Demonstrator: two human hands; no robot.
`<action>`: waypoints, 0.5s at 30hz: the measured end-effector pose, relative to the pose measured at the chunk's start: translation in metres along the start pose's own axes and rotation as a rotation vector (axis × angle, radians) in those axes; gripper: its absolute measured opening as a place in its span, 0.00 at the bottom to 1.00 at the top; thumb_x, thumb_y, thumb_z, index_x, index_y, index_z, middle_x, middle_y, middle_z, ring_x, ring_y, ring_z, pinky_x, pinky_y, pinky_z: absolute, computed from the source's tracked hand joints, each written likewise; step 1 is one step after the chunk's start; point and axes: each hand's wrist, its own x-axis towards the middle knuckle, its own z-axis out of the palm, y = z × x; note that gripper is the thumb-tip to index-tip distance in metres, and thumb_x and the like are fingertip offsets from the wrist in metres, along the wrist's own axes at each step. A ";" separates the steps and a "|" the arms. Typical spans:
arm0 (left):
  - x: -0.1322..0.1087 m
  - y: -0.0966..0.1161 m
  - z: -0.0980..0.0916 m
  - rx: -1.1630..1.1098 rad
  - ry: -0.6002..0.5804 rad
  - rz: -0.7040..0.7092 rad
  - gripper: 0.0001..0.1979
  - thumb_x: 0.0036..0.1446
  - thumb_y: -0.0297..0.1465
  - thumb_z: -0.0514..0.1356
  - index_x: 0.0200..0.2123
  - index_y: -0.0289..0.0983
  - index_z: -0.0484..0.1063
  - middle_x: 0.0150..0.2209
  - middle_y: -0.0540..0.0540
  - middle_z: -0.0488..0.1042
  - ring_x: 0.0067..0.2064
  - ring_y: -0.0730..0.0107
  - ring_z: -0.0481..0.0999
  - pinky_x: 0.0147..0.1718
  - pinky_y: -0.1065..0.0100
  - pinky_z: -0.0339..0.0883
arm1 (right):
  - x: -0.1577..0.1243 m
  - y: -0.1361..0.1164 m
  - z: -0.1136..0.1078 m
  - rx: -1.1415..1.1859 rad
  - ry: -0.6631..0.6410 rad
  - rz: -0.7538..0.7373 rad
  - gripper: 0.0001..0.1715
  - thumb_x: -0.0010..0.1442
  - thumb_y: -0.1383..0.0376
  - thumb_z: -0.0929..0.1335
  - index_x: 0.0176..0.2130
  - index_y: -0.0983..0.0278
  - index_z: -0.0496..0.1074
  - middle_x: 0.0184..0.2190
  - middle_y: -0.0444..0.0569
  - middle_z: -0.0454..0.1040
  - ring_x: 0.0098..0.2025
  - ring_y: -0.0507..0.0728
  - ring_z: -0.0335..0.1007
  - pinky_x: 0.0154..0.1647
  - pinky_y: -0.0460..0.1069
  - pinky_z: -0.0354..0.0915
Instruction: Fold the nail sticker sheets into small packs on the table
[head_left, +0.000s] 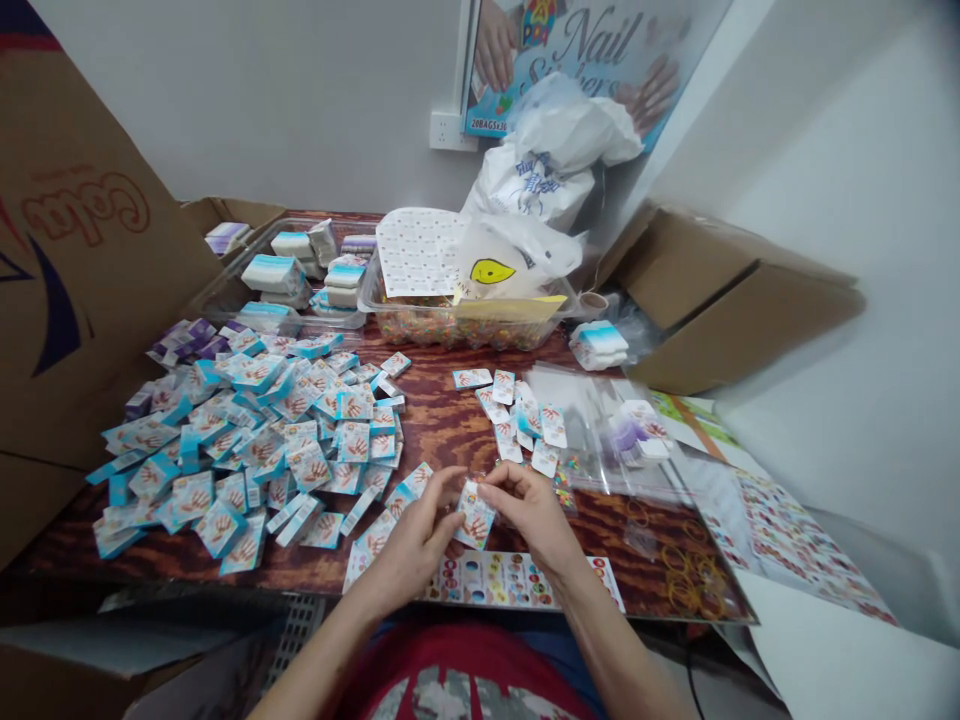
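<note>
Both hands meet near the table's front edge over a small printed card [475,517] with a hand picture and a light blue border. My left hand [416,545] is closed on its left side, thumb across the front. At the card's upper right corner, my right hand [531,508] pinches with thumb and fingertips. Whether the card is flat or a thin box, I cannot tell. Beneath the hands lies a sticker sheet [517,578] with colourful pictures. Beyond the right hand are loose cards [529,415] and small bags of coloured bits [564,490].
A large heap of small blue-and-white boxes [255,430] covers the table's left. Behind stand a clear tub of coloured bits [465,325] and a tray of bundled cards [345,318]. Rubber bands [694,580] lie at the right corner. Cardboard boxes [712,290] flank the table.
</note>
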 end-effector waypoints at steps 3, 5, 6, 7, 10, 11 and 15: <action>0.000 0.002 0.000 0.009 -0.020 0.017 0.21 0.66 0.31 0.50 0.61 0.44 0.55 0.55 0.43 0.72 0.51 0.63 0.74 0.52 0.59 0.68 | 0.001 0.000 -0.001 0.061 -0.010 0.073 0.18 0.47 0.56 0.76 0.24 0.64 0.68 0.19 0.38 0.62 0.21 0.47 0.53 0.21 0.44 0.50; 0.000 0.003 -0.001 0.033 -0.021 0.035 0.22 0.66 0.30 0.51 0.61 0.43 0.55 0.56 0.43 0.71 0.55 0.62 0.71 0.55 0.58 0.64 | 0.002 0.003 0.000 0.105 -0.007 0.129 0.19 0.46 0.55 0.76 0.24 0.63 0.67 0.18 0.36 0.60 0.18 0.46 0.49 0.19 0.44 0.46; 0.000 0.003 -0.001 0.049 -0.011 0.045 0.21 0.65 0.30 0.51 0.61 0.43 0.56 0.56 0.43 0.70 0.56 0.62 0.70 0.56 0.58 0.63 | 0.002 0.004 0.000 0.114 -0.003 0.140 0.19 0.46 0.55 0.76 0.24 0.63 0.67 0.17 0.36 0.59 0.17 0.46 0.48 0.18 0.44 0.45; 0.000 0.002 -0.001 0.066 0.000 0.051 0.21 0.65 0.30 0.52 0.61 0.43 0.56 0.56 0.43 0.70 0.57 0.61 0.69 0.57 0.58 0.62 | 0.002 0.005 0.000 0.110 0.000 0.134 0.19 0.46 0.55 0.76 0.24 0.63 0.66 0.17 0.36 0.59 0.17 0.46 0.48 0.18 0.44 0.45; -0.002 0.001 -0.001 0.061 0.002 0.008 0.22 0.65 0.31 0.52 0.61 0.43 0.56 0.53 0.43 0.72 0.52 0.60 0.73 0.50 0.60 0.68 | -0.001 0.004 -0.002 0.031 -0.039 0.049 0.17 0.49 0.56 0.74 0.24 0.64 0.68 0.20 0.39 0.63 0.20 0.47 0.52 0.20 0.44 0.49; -0.003 0.000 -0.001 0.044 -0.009 -0.015 0.23 0.65 0.32 0.51 0.62 0.43 0.55 0.51 0.43 0.73 0.50 0.60 0.74 0.46 0.61 0.70 | -0.002 0.002 -0.003 -0.009 -0.066 0.017 0.16 0.51 0.57 0.74 0.24 0.64 0.69 0.21 0.40 0.65 0.21 0.48 0.54 0.21 0.45 0.51; -0.005 0.004 -0.001 0.055 -0.020 0.005 0.21 0.66 0.33 0.50 0.62 0.43 0.57 0.49 0.43 0.73 0.51 0.60 0.73 0.45 0.63 0.69 | -0.011 -0.006 -0.007 -0.190 -0.129 -0.138 0.12 0.58 0.59 0.69 0.26 0.63 0.73 0.28 0.46 0.71 0.30 0.53 0.64 0.31 0.48 0.60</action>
